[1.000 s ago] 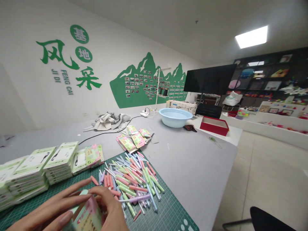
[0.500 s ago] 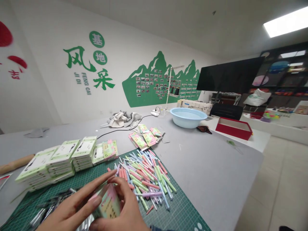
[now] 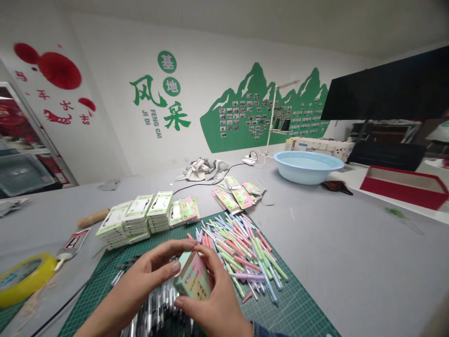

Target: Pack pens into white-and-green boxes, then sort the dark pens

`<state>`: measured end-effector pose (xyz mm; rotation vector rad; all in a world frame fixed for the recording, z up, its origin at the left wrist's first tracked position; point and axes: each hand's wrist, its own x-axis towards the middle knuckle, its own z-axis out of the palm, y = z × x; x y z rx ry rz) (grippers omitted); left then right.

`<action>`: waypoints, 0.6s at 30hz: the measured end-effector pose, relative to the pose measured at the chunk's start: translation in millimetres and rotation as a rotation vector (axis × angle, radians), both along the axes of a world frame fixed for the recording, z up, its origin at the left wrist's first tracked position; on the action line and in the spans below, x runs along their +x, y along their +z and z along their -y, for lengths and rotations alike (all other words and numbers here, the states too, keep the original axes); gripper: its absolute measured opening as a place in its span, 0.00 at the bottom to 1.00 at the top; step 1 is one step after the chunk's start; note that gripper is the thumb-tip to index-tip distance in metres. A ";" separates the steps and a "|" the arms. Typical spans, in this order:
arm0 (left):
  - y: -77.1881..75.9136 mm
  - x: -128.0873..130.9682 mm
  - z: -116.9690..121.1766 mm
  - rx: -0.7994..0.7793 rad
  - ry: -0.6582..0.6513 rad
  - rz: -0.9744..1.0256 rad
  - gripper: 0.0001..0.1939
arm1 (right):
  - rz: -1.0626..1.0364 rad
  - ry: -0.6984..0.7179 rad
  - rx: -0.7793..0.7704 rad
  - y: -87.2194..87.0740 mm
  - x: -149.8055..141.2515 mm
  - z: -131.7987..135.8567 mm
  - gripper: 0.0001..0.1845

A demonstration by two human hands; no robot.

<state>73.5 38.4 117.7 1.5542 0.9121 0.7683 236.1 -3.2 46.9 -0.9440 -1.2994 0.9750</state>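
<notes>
In front of me I hold a small pink, yellow and green cardboard box (image 3: pixel 197 280), tilted, its upper end apparently open. My right hand (image 3: pixel 224 292) wraps round it from the right, thumb low on the front and fingers over the top. From the left, my left hand (image 3: pixel 150 267) pinches its upper edge with thumb and fingertips. What the box contains cannot be seen. Under my hands lies a pile of dark and clear pens (image 3: pixel 156 304). Right of them, pastel pens (image 3: pixel 242 248) in pink, green, blue and purple are heaped on the green cutting mat (image 3: pixel 298 299).
Stacked white-green boxes (image 3: pixel 138 217) stand at the mat's far left edge. Several flat pink-yellow boxes (image 3: pixel 242 196) lie behind the pens. Yellow tape (image 3: pixel 45 267), a glue tube (image 3: pixel 72 243), a wooden roller (image 3: pixel 93 218), a blue basin (image 3: pixel 308 171) and a red box (image 3: pixel 403 189) are around.
My view has swung left, bringing the tape and glue tube into sight. Both hands stay on the small box, whose upper end now shows more clearly.
</notes>
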 end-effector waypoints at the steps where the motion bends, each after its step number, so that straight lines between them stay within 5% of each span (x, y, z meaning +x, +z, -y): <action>1: -0.5 -0.2 0.3 -0.007 0.028 -0.010 0.19 | 0.059 -0.033 -0.008 0.4 0.1 0.6 0.45; 5: -5.1 1.1 2.8 -0.128 0.112 0.018 0.24 | 0.264 -0.160 0.005 1.9 -2.1 3.3 0.42; 9: -9.7 4.9 5.1 -0.218 0.070 0.053 0.16 | 0.382 -0.184 0.123 2.1 -5.8 5.4 0.38; 13: -10.8 5.8 4.7 -0.109 0.057 -0.034 0.14 | 0.445 -0.179 0.171 -3.1 -7.0 5.1 0.38; 18: -5.9 6.8 6.3 0.218 0.023 -0.301 0.10 | 0.505 -0.194 0.222 -11.2 -6.7 1.9 0.39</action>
